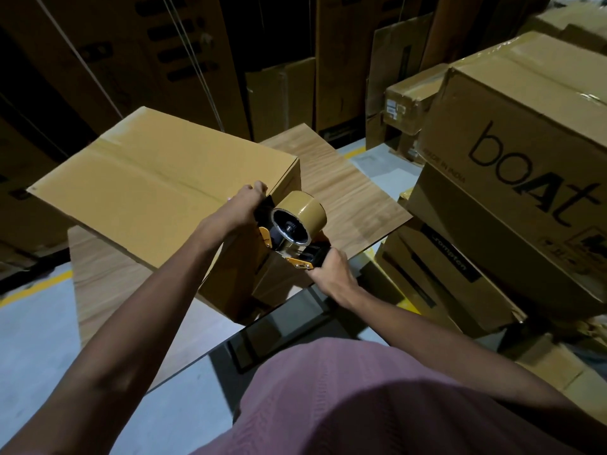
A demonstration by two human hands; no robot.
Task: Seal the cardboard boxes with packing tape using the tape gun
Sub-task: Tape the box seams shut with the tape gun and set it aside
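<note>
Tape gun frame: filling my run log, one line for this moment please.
phase: taping box end | right hand: grips black-and-yellow tape gun handle | left hand: holds gun front | plain brown cardboard box: on wooden table

tape gun [292, 238] handle hidden inside right hand [331, 274], small box labels unreadable

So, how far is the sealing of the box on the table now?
Done: the box's top flaps lie closed, with tape along the centre seam. In hand: the right hand grips the tape gun at the near edge; the left hand holds its front. Left: finishing the side strip.
</note>
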